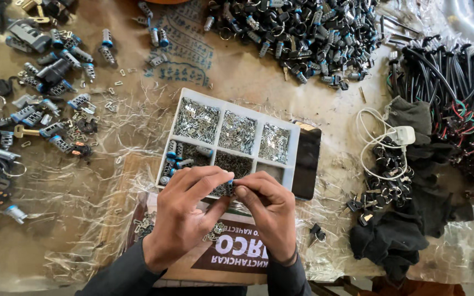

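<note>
Centrally, both hands (226, 211) pinching lock cylinder (230, 185), tray (291, 164) edge touching

It was a small workshop for assembling lock parts. A worn brown bench under crinkled clear plastic sheeting (83, 241) carried a white compartmented plastic tray (291, 153) of tiny silvery metal pieces, a heap of black-headed keys on rings (297, 33), scattered blue-tipped metal lock cylinders (45, 118), and bundles of black cables with coloured wires (456, 87).
</note>
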Available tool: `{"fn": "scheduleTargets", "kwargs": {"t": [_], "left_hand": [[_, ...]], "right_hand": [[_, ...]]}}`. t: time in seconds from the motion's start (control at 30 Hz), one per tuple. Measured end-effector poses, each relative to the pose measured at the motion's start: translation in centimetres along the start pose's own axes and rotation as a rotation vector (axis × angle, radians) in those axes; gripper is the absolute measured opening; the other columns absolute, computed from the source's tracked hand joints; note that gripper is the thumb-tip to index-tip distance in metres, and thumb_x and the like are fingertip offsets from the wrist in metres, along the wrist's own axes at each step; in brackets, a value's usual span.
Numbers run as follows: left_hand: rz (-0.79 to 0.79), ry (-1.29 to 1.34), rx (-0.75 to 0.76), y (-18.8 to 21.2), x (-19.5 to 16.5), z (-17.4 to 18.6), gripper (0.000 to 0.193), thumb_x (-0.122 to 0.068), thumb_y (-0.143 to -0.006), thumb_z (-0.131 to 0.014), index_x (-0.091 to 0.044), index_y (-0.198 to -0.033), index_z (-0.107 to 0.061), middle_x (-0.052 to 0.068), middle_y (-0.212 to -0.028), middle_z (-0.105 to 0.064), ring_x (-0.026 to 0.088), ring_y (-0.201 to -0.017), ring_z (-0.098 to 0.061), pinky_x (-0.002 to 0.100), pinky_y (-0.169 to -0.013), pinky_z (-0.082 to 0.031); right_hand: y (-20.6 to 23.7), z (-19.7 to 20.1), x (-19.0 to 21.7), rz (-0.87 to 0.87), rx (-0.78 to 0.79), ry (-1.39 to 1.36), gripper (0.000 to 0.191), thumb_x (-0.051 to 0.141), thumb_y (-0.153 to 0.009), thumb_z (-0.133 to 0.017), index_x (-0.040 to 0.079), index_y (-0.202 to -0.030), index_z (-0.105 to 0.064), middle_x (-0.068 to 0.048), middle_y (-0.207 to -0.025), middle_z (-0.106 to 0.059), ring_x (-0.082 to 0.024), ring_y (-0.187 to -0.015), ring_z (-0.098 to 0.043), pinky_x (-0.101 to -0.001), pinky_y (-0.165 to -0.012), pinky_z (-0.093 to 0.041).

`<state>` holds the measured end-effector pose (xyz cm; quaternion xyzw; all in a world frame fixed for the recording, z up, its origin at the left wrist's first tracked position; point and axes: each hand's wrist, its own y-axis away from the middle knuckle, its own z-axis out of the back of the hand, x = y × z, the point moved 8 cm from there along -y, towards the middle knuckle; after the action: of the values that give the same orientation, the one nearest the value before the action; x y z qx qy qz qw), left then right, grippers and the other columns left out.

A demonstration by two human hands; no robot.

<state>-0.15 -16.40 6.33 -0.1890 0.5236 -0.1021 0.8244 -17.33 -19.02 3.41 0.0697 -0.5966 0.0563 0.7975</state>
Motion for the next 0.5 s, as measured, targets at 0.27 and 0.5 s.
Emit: {"fn": "scheduleTargets", "kwargs": {"t": [0.27, 0.5], "left_hand": [[-0.086, -0.021, 0.012, 0.2, -0.4, -0.1, 0.042, -0.003, -0.079, -0.081, -0.011, -0.119, -0.072, 0.005, -0.114, -0.071, 0.027, -0.100, -0.067, 0.039, -0.087, -0.053], [-0.080, 0.018, -0.012, 0.4, -0.2, 0.1, 0.041, -0.004, -0.078, -0.083, -0.012, -0.118, -0.074, 0.003, -0.113, -0.073, 0.023, -0.097, -0.067, 0.036, -0.085, -0.054]], "right_hand": [[0.3, 0.2, 0.8, 0.055, -0.068, 0.093, 0.008, 0.000, -0.089, -0.074, -0.004, -0.096, -0.077, -0.006, -0.088, -0.075, -0.010, -0.077, -0.069, -0.0220, -0.070, -0.054], [0.1, 0.3, -0.8, -0.066, -0.055, -0.148, 0.009, -0.001, -0.085, -0.079, -0.005, -0.092, -0.077, -0.007, -0.085, -0.074, -0.010, -0.072, -0.068, -0.0232, -0.064, -0.055]]}}
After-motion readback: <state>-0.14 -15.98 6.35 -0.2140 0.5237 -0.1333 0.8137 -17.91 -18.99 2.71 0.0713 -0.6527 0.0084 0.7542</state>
